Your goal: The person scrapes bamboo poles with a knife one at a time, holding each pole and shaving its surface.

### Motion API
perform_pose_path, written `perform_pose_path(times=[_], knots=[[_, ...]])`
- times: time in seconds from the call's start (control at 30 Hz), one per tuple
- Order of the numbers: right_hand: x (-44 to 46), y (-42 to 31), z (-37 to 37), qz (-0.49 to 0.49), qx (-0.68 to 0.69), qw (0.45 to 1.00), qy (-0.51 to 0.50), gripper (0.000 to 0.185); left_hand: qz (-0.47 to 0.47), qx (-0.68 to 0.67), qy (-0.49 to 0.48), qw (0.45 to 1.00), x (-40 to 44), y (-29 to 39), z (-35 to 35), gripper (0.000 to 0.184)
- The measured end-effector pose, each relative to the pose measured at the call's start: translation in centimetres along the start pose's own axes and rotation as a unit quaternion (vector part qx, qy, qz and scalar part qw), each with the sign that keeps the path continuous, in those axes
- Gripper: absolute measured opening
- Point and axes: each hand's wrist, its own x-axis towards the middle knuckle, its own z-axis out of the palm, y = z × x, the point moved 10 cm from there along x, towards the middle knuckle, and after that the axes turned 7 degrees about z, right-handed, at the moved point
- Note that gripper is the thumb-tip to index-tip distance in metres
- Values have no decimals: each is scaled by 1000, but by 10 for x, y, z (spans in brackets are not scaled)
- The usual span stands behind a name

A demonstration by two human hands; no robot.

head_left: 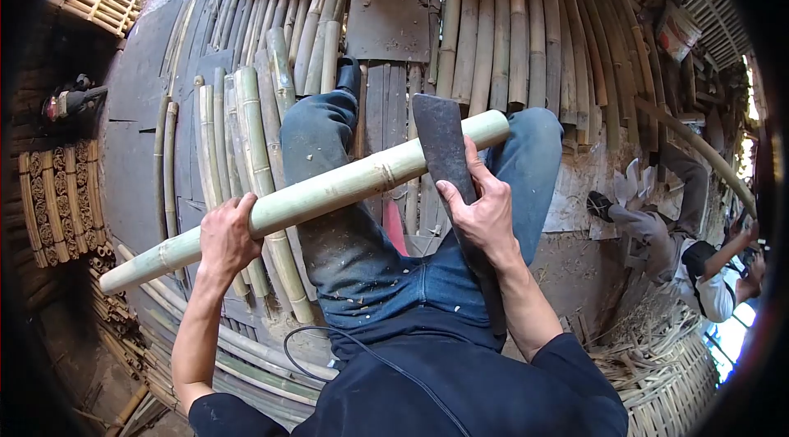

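A thick pale green bamboo pole [329, 188] lies slantwise across my thighs, its right end higher in the view. My left hand [230, 236] is wrapped round the pole left of its middle. With my right hand [483, 211] I grip a dark, broad metal blade [444, 137], fingers on one edge and thumb on the other. The blade crosses over the pole near its right end, its squared tip pointing away from me. The lower part of the tool runs down beside my right forearm.
Bamboo poles [251, 141] lie on the floor at left, with many more ahead around a square board [389, 16]. Bundled sticks [62, 203] stand far left. Another person [699, 264] sits at right by a long curved pole. A woven basket [670, 379] is lower right.
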Motion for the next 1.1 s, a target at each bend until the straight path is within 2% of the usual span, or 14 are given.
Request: perform_pose_path(times=[0.1, 0.2, 0.3, 0.43, 0.6, 0.67, 0.73, 0.8, 0.83, 0.87, 0.93, 1.0, 1.07, 1.1], knots=[[-3, 8, 7, -3, -26, 999, -19, 80, -4, 25, -24, 999, 0, -2, -4, 56], [-13, 18, 12, 41, -17, 998, -44, 80, 5, 36, -43, 998, 3, -1, -7, 54], [-17, 14, 8, -3, -27, 999, -27, 80, 31, 47, -62, 996, 11, 6, -10, 50], [-10, 25, 1, 43, 5, 999, -14, 80, 10, 68, -82, 994, 11, 6, -11, 49], [6, 37, 17, 48, 62, 997, -4, 80, 27, 75, -5, 997, 3, 17, -9, 48], [-10, -4, 52, 61, 25, 994, -92, 80, 15, 77, -17, 997, 3, 19, -5, 49], [-35, -37, 88, -54, 61, 987, -139, 82, 12, 79, -22, 997, 2, 19, -2, 48], [-52, -43, 111, -25, -39, 976, -213, 85, 17, 74, -7, 997, 1, 19, -3, 47], [-49, -44, 107, -38, -10, 978, -205, 87, 22, 68, -1, 997, 1, 19, -4, 47], [-41, -48, 94, -89, 28, 984, -150, 86, 26, 60, 3, 998, 0, 18, -5, 46], [-15, -24, 63, -40, 0, 993, -107, 84, 26, 63, 8, 998, 0, 16, -6, 47], [11, -8, 22, -9, -81, 997, -14, 82, 19, 67, -6, 998, 1, 15, -2, 50], [23, 9, 12, 31, -61, 998, -6, 82, 28, 68, 5, 997, 2, 16, -2, 51], [19, 5, 21, 13, -48, 998, -29, 82, 30, 72, 14, 997, 3, 16, -2, 51]])
